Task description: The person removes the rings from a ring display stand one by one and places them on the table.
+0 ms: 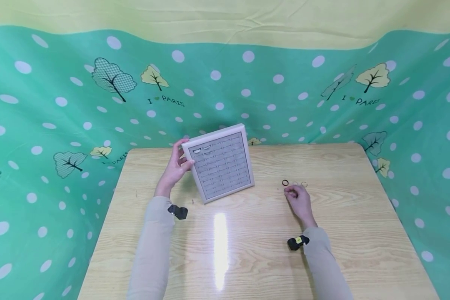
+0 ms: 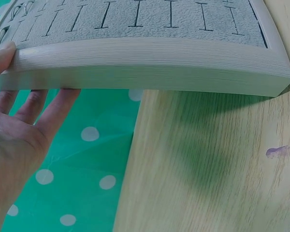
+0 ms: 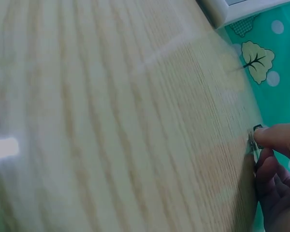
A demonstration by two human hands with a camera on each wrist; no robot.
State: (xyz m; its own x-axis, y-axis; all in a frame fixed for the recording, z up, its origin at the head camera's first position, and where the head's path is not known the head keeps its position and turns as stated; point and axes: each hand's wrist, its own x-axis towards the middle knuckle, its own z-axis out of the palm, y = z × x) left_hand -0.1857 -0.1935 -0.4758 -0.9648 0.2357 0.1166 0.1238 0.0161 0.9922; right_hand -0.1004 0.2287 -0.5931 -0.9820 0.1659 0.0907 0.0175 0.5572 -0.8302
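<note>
A display tray (image 1: 213, 136) with a pale frame and a grey slotted insert leans up at a tilt, its lower edge on the table. My left hand (image 1: 176, 166) grips its left side, thumb on the front and fingers behind. In the top left slots sit a few silvery rings (image 1: 197, 151). My right hand (image 1: 299, 201) is low over the table to the right, fingers curled. Its thumb and finger pinch a small silvery ring (image 3: 252, 140), partly hidden. Just beyond the fingertips lie a dark ring (image 1: 285, 182) and a thin silvery ring (image 1: 304, 184).
The wooden table (image 1: 255, 250) has a bright glare streak in front. A green dotted curtain (image 1: 217, 91) hangs behind the far edge and along both sides. A small purplish mark (image 2: 276, 152) shows on the wood near the tray. Each wrist wears a small black camera (image 1: 178, 211).
</note>
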